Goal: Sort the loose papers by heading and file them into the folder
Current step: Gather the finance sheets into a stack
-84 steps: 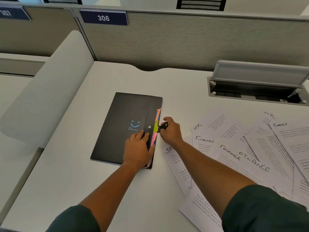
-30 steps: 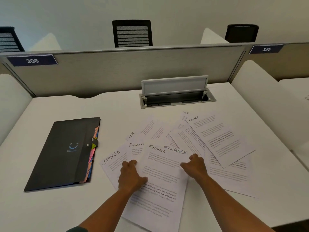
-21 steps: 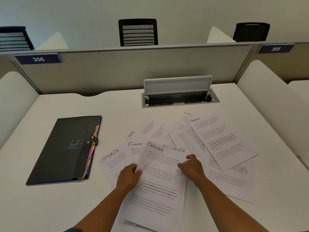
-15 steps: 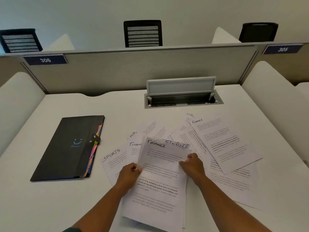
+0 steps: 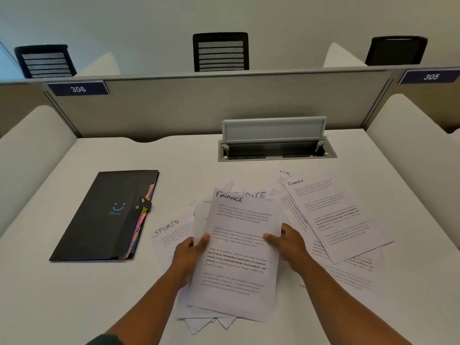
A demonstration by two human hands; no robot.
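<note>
A sheet headed FINANCE [image 5: 239,245] is lifted off the desk over a small stack of papers. My left hand [image 5: 190,252] pinches its left edge with the thumb on top. My right hand [image 5: 288,245] grips its right edge. A sheet headed SPORTS [image 5: 169,232] lies flat to the left of it. More loose papers [image 5: 333,220], headed FINANCE and HR, fan out on the right. The black folder [image 5: 104,217] lies closed on the left of the desk, with coloured tabs showing along its right edge.
An open cable hatch [image 5: 276,148] with a raised lid sits at the back of the white desk [image 5: 62,295]. A grey partition [image 5: 211,105] labelled 306 and 305 bounds the rear. Curved white dividers [image 5: 32,145] flank both sides.
Both hands left the folder and came to the papers. They took hold of the top FINANCE sheet at its edges and raised it off the pile.
</note>
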